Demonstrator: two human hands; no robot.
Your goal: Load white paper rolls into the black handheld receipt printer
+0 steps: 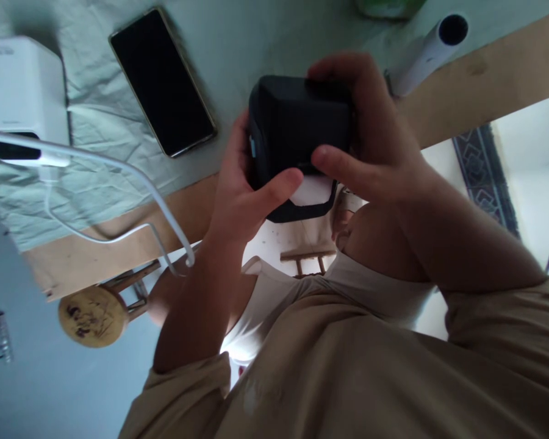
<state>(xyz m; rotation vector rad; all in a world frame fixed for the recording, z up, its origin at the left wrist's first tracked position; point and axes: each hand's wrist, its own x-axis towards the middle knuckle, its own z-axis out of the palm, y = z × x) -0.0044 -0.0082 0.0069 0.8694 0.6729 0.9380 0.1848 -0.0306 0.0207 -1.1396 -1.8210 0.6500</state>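
A dark, boxy case (302,122) with rounded corners and a small light-blue mark on its left side is held up over the table's front edge. My left hand (251,189) grips its left side, thumb across the near face. Around the right side wrap the fingers of my right hand (370,134), with the thumb on the front near the middle. Below the thumbs, a pale area framed by a black rim shows at the case's lower part. A black-screened phone (162,82) lies on the table to the left of the case.
A white charger block (27,91) with a white cable (119,163) sits on the green cloth (96,122) at left. A white cylinder (430,55) is at the upper right, near a green object (388,7). A round wooden stool (93,316) stands below left.
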